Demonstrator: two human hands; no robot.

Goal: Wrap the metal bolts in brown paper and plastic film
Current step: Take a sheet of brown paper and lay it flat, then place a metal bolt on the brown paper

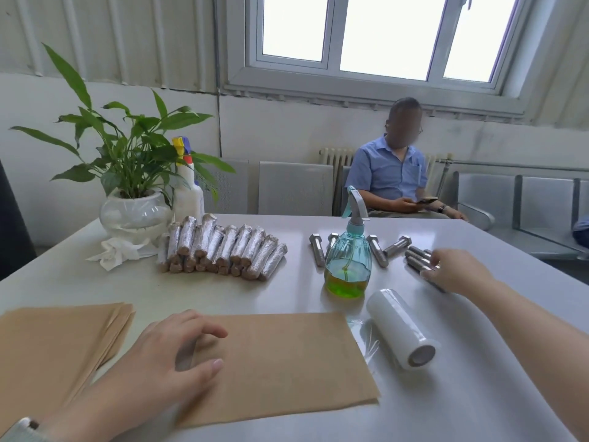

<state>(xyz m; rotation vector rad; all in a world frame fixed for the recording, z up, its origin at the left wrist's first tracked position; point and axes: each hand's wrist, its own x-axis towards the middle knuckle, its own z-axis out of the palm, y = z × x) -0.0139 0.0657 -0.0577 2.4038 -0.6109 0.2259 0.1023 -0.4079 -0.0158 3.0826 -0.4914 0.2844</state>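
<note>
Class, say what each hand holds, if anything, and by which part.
Left hand presses the brown paper sheet near its left edge; right hand reaches onto loose bolts, grip unclear.

Both forearms are bare, and the left wrist [24, 425] wears a pale band (partly cropped).

Single head-worn wide-angle view: looks forward and slightly down across the counter [223, 291], close above its near edge, facing the far window [379, 36].

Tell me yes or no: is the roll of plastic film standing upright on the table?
No, the roll of plastic film lies on its side on the table, right of the brown paper sheet.
</note>
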